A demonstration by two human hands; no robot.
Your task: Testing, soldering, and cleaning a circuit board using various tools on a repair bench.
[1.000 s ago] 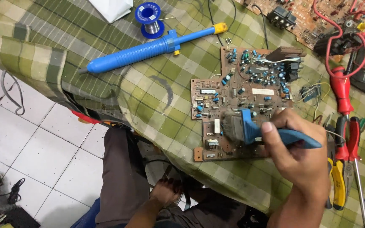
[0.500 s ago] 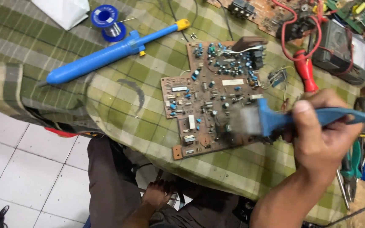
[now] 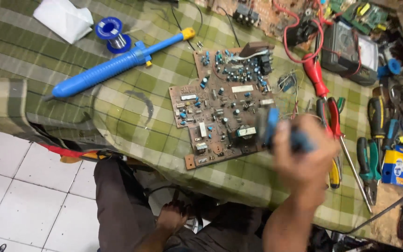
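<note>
Right hand (image 3: 306,151), blurry, was wrapped shut around a blue-handled soldering tool (image 3: 276,128) right over the near-right edge of the brown circuit board (image 3: 225,105) lying component-side up on the checked cloth (image 3: 117,116), while left hand (image 3: 173,218) sat down by the lap, grip unclear.

Green plaid cloth (image 3: 131,126) over a cluttered workbench, white tiled floor (image 3: 29,196) below, soft even light
</note>
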